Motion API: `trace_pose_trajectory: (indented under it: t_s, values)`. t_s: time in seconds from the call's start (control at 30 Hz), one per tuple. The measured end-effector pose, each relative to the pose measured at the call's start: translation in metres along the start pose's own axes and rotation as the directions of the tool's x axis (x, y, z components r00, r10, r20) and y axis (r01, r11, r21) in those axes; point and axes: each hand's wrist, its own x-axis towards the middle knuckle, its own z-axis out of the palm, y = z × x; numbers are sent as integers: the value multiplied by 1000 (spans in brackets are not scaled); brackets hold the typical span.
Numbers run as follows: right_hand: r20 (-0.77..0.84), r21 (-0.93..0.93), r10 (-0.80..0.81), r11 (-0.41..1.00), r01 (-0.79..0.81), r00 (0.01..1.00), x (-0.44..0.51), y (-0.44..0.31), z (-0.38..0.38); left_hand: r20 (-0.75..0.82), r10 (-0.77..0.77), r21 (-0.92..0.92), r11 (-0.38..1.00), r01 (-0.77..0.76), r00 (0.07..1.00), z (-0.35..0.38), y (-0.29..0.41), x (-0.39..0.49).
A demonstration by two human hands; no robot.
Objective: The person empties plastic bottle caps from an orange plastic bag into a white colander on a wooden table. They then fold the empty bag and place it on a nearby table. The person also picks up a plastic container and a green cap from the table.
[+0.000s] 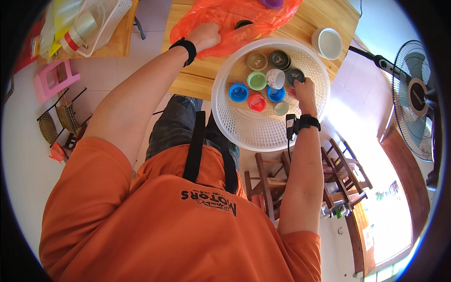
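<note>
My left hand (206, 37) is closed on the near edge of a red plastic bag (211, 14) lying on the wooden table. Inside the bag are a purple cup (272, 2) and a dark round cup (243, 24). Over a large white perforated plastic basket (243, 135), my right hand (303, 93) grips a small dark cup (294, 74) by its rim. Nearby in the basket are a white floral cup (276, 78), a green cup (257, 80), a red cup (257, 102), two blue cups (238, 92), a brown cup (257, 61), another dark cup (280, 59) and a small pale cup (281, 108).
A stack of white bowls (327, 43) stands at the right of the wooden table (195, 79). Further right is a standing fan (415, 97). Wooden chairs (269, 187) are below the basket. At left are a pink stool (53, 83) and a table holding a white basket (112, 21).
</note>
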Motion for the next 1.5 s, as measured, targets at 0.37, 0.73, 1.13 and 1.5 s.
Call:
trace_pose_trajectory:
  t_s: [0.37, 0.73, 1.13, 1.5]
  values:
    - [-98, -169, -52, 985, 35, 994, -32, -18, 1, -140, 54, 83, 996, -42, 989, 0, 20, 10]
    - [-138, -82, -239, 970, 229, 961, -51, -22, -6, -176, 86, 63, 995, -76, 981, 9, 26, 49]
    - [-157, 279, -241, 920, 277, 958, -69, -1, -17, -331, 19, -423, 891, -166, 944, -50, 85, -72]
    - [-148, 107, -334, 930, 351, 931, -77, 62, -15, 50, 130, 28, 991, -131, 990, 76, 127, -91]
